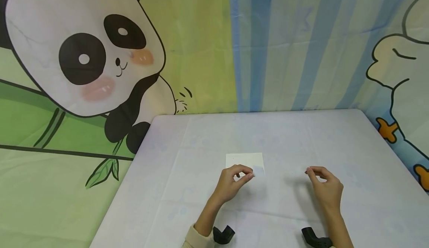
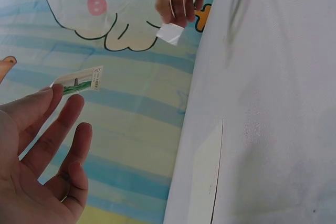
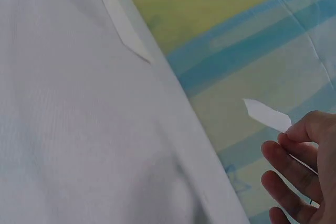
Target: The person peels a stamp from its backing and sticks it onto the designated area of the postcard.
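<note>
My left hand is raised over a white card that lies on the table. Between its thumb and index finger it pinches the edge of a postage stamp, printed with a green landscape and the figure 80; the other fingers are loosely bent. To the right, my right hand is also held up above the tabletop. A small white slip of paper sticks out from its thumb and index fingertip, its plain face showing in the right wrist view. In the left wrist view the slip looks glossy.
A white cloth covers the table, whose far edge meets a curtain with a panda and striped cartoon print. A black wrist mount sits at the left wrist, and another black mount at the right.
</note>
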Action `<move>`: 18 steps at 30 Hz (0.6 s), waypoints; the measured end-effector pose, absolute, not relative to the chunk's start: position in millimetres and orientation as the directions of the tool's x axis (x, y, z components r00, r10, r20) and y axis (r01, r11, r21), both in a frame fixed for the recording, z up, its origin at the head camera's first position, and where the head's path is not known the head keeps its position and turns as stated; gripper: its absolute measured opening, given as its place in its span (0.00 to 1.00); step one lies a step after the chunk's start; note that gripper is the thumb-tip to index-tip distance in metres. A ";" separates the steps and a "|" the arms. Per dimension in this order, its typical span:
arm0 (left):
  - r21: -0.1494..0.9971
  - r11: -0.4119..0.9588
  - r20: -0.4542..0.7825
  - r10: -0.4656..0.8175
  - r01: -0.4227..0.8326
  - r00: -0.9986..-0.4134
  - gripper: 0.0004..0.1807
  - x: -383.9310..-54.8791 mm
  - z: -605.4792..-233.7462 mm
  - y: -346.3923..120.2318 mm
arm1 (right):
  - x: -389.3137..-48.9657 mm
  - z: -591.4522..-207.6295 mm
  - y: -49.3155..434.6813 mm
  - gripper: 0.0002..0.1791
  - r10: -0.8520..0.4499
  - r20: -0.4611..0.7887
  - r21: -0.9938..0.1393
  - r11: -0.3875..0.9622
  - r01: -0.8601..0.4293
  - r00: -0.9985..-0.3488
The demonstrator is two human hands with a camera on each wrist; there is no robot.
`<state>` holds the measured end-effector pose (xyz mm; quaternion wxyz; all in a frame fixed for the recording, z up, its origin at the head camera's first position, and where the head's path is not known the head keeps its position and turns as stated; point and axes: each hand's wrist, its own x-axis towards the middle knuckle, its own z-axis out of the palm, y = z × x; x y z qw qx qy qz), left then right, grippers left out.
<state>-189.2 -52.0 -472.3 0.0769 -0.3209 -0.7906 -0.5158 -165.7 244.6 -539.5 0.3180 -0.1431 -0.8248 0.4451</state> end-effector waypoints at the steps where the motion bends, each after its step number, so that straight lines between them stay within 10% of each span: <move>1: 0.766 0.263 0.453 0.427 0.587 -0.783 0.07 -188.9 -471.9 -52.0 | -162.6 -532.7 243.3 0.05 0.521 0.407 -0.808 0.589 -0.028 -0.750; 18: 0.774 0.261 0.456 0.402 0.577 -0.794 0.04 -187.4 -469.8 -49.7 | -157.3 -543.6 263.1 0.05 0.556 0.416 -0.640 0.741 0.203 -0.720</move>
